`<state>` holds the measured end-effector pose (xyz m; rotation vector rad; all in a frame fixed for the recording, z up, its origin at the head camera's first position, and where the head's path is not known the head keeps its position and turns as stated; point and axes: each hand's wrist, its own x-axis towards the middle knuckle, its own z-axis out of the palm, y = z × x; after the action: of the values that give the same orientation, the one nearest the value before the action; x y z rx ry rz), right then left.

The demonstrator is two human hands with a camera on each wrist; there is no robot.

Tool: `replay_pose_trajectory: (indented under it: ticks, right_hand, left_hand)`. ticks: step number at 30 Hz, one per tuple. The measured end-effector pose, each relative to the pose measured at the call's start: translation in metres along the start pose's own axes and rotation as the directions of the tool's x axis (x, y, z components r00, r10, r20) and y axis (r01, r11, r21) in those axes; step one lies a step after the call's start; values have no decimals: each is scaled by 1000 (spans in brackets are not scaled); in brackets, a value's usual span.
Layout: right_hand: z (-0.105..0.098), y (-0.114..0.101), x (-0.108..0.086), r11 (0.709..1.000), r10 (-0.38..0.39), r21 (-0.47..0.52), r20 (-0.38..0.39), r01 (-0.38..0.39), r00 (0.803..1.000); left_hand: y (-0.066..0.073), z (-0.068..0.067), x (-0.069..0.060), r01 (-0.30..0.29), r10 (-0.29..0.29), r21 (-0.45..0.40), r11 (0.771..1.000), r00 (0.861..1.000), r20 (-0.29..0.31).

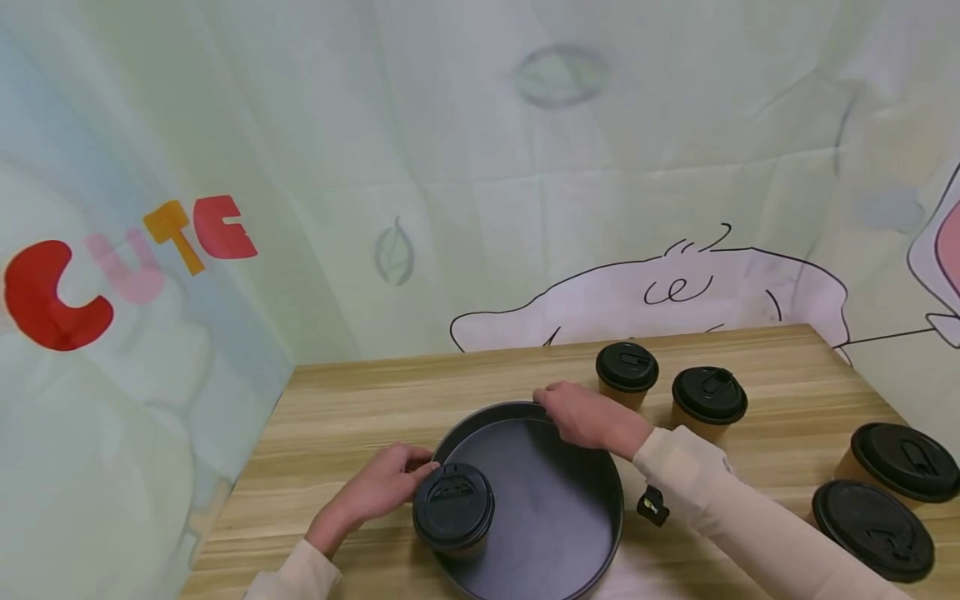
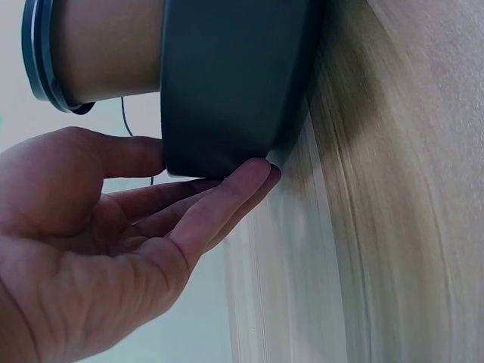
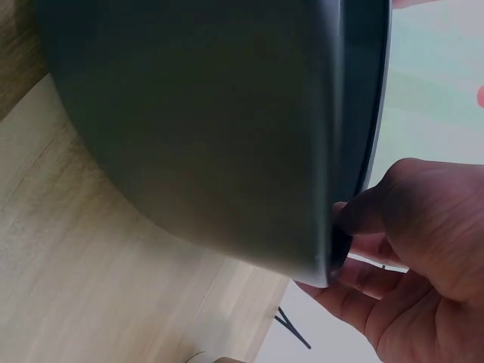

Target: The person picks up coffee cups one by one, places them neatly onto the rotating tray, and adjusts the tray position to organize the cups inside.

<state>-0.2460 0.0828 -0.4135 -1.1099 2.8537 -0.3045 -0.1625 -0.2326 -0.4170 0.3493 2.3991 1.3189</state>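
A round, dark grey pan (image 1: 542,508) with a low wall lies on the wooden table. Inside it, by the left edge, stands a brown paper cup with a black lid (image 1: 453,507). My left hand (image 1: 381,483) holds the pan's left side; in the left wrist view its thumb (image 2: 132,156) meets the rim and its fingers lie along the outer wall (image 2: 227,91). At the far edge my right hand (image 1: 588,417) pinches the rim. The right wrist view has that thumb (image 3: 363,212) on the inner side and the fingers outside.
Two lidded paper cups (image 1: 627,371) (image 1: 708,398) stand behind the right forearm. Two more, with wide black lids (image 1: 903,462) (image 1: 873,529), are at the right edge of the table (image 1: 360,392). A printed cloth (image 1: 450,167) hangs behind.
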Motion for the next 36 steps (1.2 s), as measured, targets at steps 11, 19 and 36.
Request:
replay_pose_trajectory:
  ticks: [11, 19, 36]
  right_hand:
    - [3, 3, -3, 1000, 3, 14, -11, -3, 1000]
    - [3, 6, -5, 1000, 11, 11, -15, -11, 1000]
    - [4, 12, -24, 994, 37, 109, -49, -31, 998]
  left_hand:
    - [1, -1, 5, 7, -7, 1, 1000, 1000, -1]
    - [1, -3, 9, 2, -2, 26, 1000, 1000, 6]
    - [2, -13, 27, -2, 1, 84, 996, 1000, 16]
